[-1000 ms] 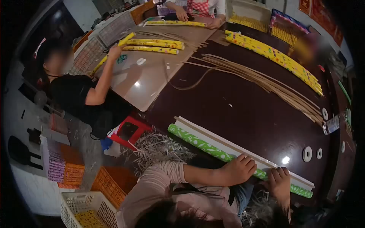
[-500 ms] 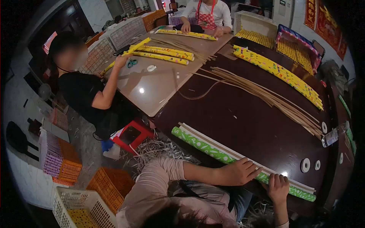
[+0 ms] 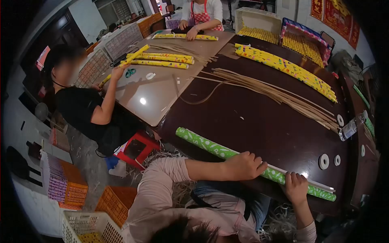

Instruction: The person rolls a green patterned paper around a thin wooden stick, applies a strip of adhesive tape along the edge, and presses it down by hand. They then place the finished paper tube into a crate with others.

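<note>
A long green roll with white figures (image 3: 210, 148) lies along the near edge of the dark table, and a white strip shows along its far side at the right part. My left hand (image 3: 246, 166) is closed over the roll near its middle. Further right, my right hand (image 3: 296, 187) has its fingers curled over the same roll, thumb side toward the left hand. Between the two hands the green surface is visible.
Brown strips (image 3: 275, 95) and yellow rolls (image 3: 287, 71) lie across the dark table (image 3: 227, 117). White tape rolls (image 3: 323, 161) and a clear bottle (image 3: 351, 127) are at the right. A co-worker in black (image 3: 81, 109) holds a yellow roll at the left; another person sits at the far end.
The brown and white strips along the green roll's left part no longer show. My left hand has moved slightly left and up. The whole view has shifted a little.
</note>
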`<state>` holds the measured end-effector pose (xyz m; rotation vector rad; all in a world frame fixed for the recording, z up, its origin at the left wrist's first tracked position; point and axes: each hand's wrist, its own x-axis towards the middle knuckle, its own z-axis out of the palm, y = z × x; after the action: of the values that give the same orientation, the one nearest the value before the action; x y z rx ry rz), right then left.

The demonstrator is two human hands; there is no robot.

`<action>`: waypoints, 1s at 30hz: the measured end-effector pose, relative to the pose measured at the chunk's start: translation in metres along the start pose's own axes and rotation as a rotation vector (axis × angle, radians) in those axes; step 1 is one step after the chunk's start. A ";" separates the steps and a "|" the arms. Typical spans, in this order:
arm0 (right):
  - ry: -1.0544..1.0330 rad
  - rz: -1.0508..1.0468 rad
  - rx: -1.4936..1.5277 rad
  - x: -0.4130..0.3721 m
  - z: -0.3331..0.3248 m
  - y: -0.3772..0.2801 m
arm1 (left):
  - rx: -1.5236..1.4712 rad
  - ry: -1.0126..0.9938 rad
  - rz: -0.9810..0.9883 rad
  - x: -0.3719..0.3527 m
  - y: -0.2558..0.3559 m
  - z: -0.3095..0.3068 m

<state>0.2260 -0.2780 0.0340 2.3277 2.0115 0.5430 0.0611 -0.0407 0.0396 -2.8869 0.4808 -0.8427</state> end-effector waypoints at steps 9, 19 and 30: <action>0.189 -0.043 -0.134 0.006 -0.005 -0.007 | 0.108 0.055 -0.003 -0.003 0.000 0.007; 0.192 -0.004 -0.167 0.005 -0.005 -0.015 | -0.030 -0.047 0.027 -0.007 -0.002 0.000; 0.182 0.010 0.188 0.019 -0.029 -0.009 | -0.027 -0.135 0.022 -0.019 0.002 0.000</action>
<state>0.2114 -0.2642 0.0639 2.4773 2.2212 0.6121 0.0457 -0.0363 0.0298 -2.9322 0.5131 -0.6371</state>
